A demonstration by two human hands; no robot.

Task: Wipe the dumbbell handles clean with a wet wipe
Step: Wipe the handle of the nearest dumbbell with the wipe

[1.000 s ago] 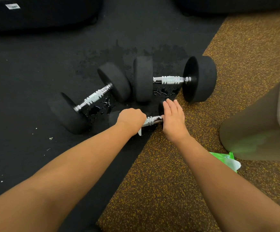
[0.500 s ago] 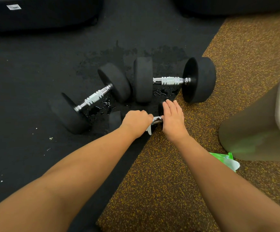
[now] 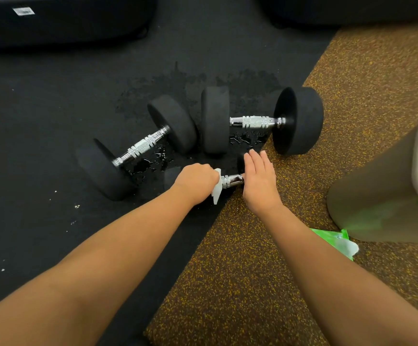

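Near dumbbell (image 3: 171, 176): on floor (image 3: 240, 270), at black mat (image 3: 40, 146) edge.
L hand (image 3: 196, 179): fingers curled round wet wipe (image 3: 216, 191) on its handle (image 3: 232, 180).
R hand (image 3: 260, 182): fingers straight, pressed together, on right-end weight (image 3: 240, 162).

Left of the chrome handle (image 3: 230, 180) we see the left hand (image 3: 195, 182) and the left forearm (image 3: 103, 258), both bare, uncovered down to the picture's edge. Right of this handle, the right hand (image 3: 260, 182) and right forearm (image 3: 327, 260) are bare likewise.
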